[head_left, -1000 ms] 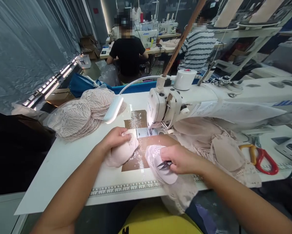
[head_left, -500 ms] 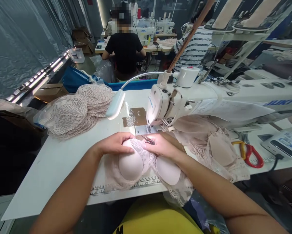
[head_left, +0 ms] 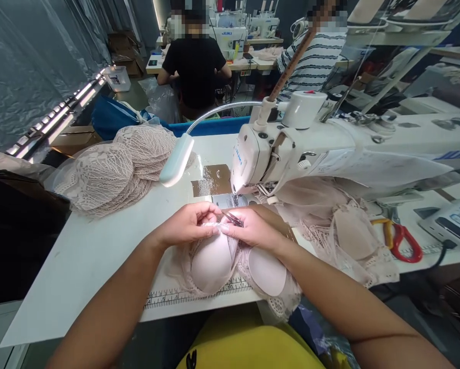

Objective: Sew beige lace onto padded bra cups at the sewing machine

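A beige lace bra (head_left: 214,264) with two smooth padded cups lies cup-side up on the white table (head_left: 87,256), just in front of the sewing machine (head_left: 291,154). My left hand (head_left: 187,224) pinches the lace at the top middle of the bra, fingers closed. My right hand (head_left: 253,228) meets it there, closed on small thread snips (head_left: 233,219) whose tips point at the same spot. Both hands sit right below the needle plate (head_left: 224,200).
A stack of lace pieces (head_left: 115,166) fills the table's left back. More beige bras (head_left: 341,236) are heaped to the right, by red-and-yellow scissors (head_left: 401,238) and a control panel (head_left: 451,218). A gooseneck lamp (head_left: 176,160) hangs over the table. Two people sit at machines behind.
My hands brought the two cups together and turned them up before me. Both hands then closed in on the bra's middle, the snips moving from the right cup to the centre.
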Demonstrator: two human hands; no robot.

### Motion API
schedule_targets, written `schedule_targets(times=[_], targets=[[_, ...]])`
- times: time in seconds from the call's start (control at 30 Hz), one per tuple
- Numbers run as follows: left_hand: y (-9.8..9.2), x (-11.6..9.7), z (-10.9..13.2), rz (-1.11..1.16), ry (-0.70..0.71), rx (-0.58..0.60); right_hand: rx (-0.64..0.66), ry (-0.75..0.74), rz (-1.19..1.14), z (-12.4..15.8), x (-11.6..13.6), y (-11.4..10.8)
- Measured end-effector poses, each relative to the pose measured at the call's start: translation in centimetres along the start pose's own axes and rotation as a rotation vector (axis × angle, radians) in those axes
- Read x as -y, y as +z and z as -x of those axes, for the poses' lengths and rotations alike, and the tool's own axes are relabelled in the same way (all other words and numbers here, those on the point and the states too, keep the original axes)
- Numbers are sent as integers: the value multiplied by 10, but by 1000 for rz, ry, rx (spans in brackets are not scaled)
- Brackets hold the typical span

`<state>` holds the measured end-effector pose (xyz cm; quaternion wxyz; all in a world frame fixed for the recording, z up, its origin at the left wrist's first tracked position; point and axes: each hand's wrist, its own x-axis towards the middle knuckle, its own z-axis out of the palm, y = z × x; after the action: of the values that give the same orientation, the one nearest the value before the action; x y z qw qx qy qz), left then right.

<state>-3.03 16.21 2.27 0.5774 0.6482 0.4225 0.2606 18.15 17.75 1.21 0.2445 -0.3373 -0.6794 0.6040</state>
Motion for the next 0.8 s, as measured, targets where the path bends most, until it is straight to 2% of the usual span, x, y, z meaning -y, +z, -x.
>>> schedule_targets(times=[0.2, 0.53, 0.8], targets=[[6, 0, -2, -64, -68, 1, -50, -148, 101, 4, -3, -2], [7, 1, -5, 139, -175, 69, -182, -151, 142, 8, -8, -5], [11, 3, -6, 178, -122, 47, -73, -92, 196, 13, -6, -23]])
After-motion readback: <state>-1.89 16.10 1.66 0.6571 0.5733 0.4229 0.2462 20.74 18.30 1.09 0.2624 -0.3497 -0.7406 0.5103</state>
